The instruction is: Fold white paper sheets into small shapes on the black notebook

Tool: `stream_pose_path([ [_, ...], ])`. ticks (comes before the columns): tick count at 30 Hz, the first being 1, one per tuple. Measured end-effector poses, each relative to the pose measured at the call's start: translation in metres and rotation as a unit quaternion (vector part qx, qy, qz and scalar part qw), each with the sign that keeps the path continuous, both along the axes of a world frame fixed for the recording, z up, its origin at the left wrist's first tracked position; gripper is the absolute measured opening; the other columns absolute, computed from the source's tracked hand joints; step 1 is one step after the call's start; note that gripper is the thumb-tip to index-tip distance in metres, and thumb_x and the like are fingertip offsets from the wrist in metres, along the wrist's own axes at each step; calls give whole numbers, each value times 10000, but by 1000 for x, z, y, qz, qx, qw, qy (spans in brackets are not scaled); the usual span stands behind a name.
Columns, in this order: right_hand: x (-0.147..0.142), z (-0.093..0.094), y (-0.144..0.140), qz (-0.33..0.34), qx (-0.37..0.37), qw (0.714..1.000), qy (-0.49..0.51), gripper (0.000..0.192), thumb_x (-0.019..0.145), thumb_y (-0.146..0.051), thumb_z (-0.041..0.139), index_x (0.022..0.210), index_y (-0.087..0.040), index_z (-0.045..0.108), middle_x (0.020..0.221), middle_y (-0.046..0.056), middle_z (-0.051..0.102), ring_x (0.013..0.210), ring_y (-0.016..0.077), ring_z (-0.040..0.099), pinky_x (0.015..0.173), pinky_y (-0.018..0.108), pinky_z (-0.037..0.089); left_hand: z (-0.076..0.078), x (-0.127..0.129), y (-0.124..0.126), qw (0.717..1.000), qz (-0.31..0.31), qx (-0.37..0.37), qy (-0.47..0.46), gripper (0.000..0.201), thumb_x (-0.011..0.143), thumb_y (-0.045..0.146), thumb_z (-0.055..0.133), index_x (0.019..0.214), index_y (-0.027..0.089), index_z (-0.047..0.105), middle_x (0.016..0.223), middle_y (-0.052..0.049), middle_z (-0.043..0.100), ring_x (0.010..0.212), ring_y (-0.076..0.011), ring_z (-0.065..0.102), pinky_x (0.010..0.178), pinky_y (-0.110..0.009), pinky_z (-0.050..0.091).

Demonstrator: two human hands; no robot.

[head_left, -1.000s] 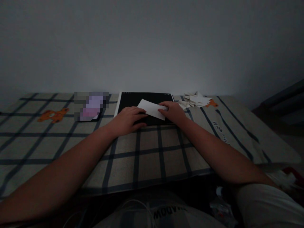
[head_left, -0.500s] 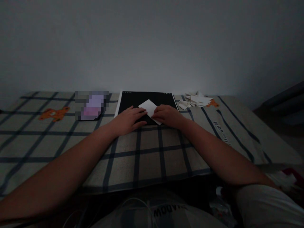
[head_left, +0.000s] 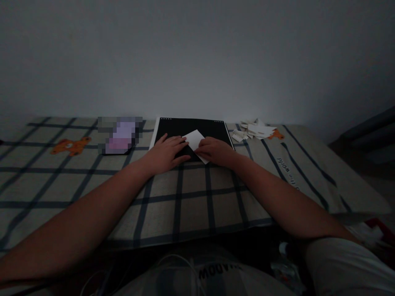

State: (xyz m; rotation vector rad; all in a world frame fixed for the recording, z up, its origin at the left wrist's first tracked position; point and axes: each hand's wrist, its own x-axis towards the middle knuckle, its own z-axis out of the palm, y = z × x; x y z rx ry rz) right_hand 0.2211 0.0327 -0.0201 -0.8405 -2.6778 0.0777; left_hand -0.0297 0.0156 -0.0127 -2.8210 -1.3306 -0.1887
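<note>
Both hands lie flat on the paper (head_left: 194,139): the left hand (head_left: 166,152) presses its left side, the right hand (head_left: 216,150) covers its right edge, neither gripping. The paper is on the black mat (head_left: 191,129). This looks like creasing a fold; next needs firm, even pressing.

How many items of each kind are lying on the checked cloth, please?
White paper sheet under both hands: 1
Black mat: 1
Heap of small paper pieces: 1
Blurred flat item: 1
Total: 4
</note>
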Motion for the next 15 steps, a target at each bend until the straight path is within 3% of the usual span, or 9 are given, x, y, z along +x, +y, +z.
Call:
stream_pose_path([
  [8,-14,1,-1,-60,4,997,-42,268,1022,-194,532,1118,-170,781,1033,105,730,999,221,640,842,321,456,0,3,-3,999,26,25,11,635,1022,597,426,1510,201,513,1609,-121,456,1495,-344,384,1240,-603,207],
  [15,-1,17,-10,-25,4,996,-85,260,1001,-217,552,1052,-190,805,1040,100,746,997,230,652,773,319,448,2,4,-4,999,41,9,19,627,1040,602,375,1526,223,493,1628,-94,432,1493,-343,379,1236,-627,208],
])
